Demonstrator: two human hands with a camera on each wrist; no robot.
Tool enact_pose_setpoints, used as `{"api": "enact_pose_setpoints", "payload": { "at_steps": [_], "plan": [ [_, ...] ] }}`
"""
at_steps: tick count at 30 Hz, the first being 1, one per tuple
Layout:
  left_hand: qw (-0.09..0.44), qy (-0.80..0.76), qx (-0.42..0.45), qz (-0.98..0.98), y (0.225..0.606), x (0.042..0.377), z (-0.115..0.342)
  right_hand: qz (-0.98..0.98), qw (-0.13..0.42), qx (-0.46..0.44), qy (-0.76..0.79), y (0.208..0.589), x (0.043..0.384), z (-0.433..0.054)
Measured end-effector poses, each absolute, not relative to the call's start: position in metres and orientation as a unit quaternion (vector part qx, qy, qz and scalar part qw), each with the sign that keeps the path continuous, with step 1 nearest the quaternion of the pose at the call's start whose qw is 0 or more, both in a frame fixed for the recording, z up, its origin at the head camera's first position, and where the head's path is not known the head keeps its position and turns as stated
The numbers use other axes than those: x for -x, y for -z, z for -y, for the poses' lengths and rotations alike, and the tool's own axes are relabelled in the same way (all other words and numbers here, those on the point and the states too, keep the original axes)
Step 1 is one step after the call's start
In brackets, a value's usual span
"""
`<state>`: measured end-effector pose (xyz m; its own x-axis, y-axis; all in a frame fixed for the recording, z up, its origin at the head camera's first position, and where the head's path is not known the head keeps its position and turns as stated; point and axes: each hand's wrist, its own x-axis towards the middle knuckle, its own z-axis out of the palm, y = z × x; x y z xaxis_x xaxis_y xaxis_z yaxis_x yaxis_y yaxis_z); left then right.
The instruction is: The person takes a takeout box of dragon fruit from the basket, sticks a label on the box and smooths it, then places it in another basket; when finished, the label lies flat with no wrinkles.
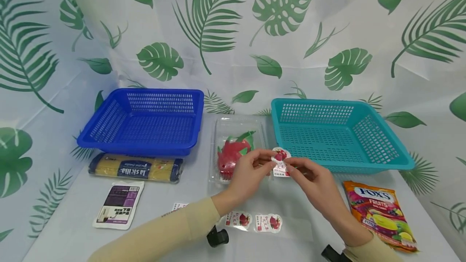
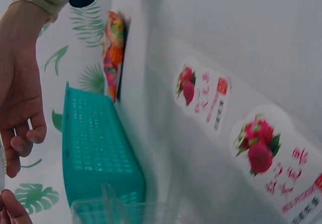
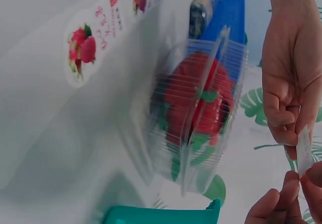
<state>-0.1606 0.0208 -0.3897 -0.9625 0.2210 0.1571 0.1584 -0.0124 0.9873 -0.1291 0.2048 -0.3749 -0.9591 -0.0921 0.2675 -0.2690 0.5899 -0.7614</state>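
Note:
Between my two hands is a white sticker (image 1: 280, 162) printed with a red dragon fruit. My left hand (image 1: 251, 171) pinches its left edge and my right hand (image 1: 311, 177) pinches its right edge, above the table. In the right wrist view the sticker (image 3: 304, 152) shows nearly edge-on between the fingertips. Behind my left hand, a clear plastic box (image 1: 222, 126) holds a red dragon fruit (image 1: 229, 155) with green tips. On the table below the hands lies a clear strip with several matching stickers (image 1: 268, 223), partly covered by my left forearm.
A blue basket (image 1: 145, 148) stands at the back left, a teal basket (image 1: 349, 167) at the back right. Before the blue one lie a spaghetti pack (image 1: 136, 167) and a white and purple packet (image 1: 119, 205). A Fox's candy bag (image 1: 380, 215) lies at the right.

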Motion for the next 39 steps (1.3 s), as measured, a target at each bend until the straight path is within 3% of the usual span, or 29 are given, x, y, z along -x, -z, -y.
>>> {"api": "enact_pose_setpoints", "payload": {
  "at_steps": [7, 24, 39],
  "plan": [
    [0.000, -0.647, -0.151, -0.748, 0.380, 0.172, -0.010, 0.888, 0.098, -0.115, -0.435, 0.370, 0.142, -0.202],
    [0.006, -0.538, -0.143, -0.831, 0.375, 0.203, 0.021, 0.867, -0.039, -0.110, -0.485, 0.371, 0.193, -0.178],
    [-0.019, -0.467, -0.133, -0.874, 0.382, 0.229, 0.043, 0.882, -0.096, -0.094, -0.451, 0.374, 0.231, -0.144]
  ]
}}
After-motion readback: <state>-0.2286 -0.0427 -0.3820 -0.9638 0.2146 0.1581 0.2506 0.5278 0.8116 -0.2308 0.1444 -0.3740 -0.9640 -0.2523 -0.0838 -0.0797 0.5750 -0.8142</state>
